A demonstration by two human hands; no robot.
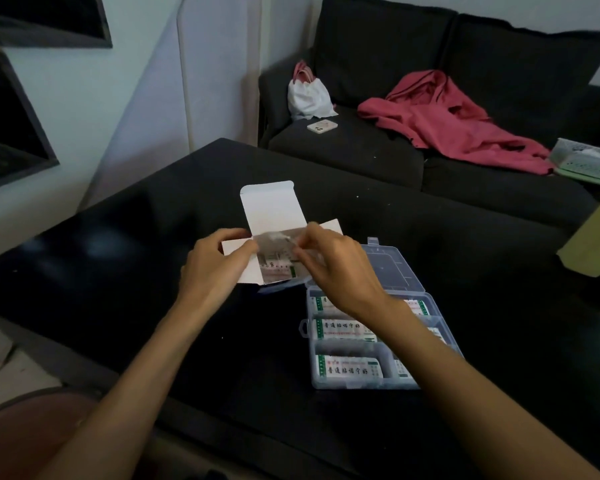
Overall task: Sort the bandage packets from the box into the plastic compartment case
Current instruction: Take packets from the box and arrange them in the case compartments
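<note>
The white box (pixel 274 216) is being held just above the dark surface (pixel 118 258), approx. centre of view, its top flap standing open toward 12 o'clock. At its 9 o'clock edge the box is being gripped by the left hand (pixel 215 268), fingers curled round the side flap & wall, thumb on top. A bandage packet (pixel 278 261), w/ green print & a clear wrapper, is seen in the box mouth; at its 3 o'clock side it is being pinched by the right hand (pixel 340 268), fingertips closed on the packet's upper edge. Motion blur is hiding the exact finger contact.

At approx. 4 o'clock from the box, the clear plastic compartment case (pixel 310 368) is lying on the surface w/ lid (pixel 395 268) folded back toward 12 o'clock. Filed packets (pixel 349 370) are being shown in its compartments; the right forearm is crossing over the case's 3 o'clock half.

Beyond, at 1 o'clock, a dark sofa (pixel 361 154) is carrying a white bag (pixel 307 97), a phone (pixel 322 126) & a pink garment (pixel 447 123).
</note>
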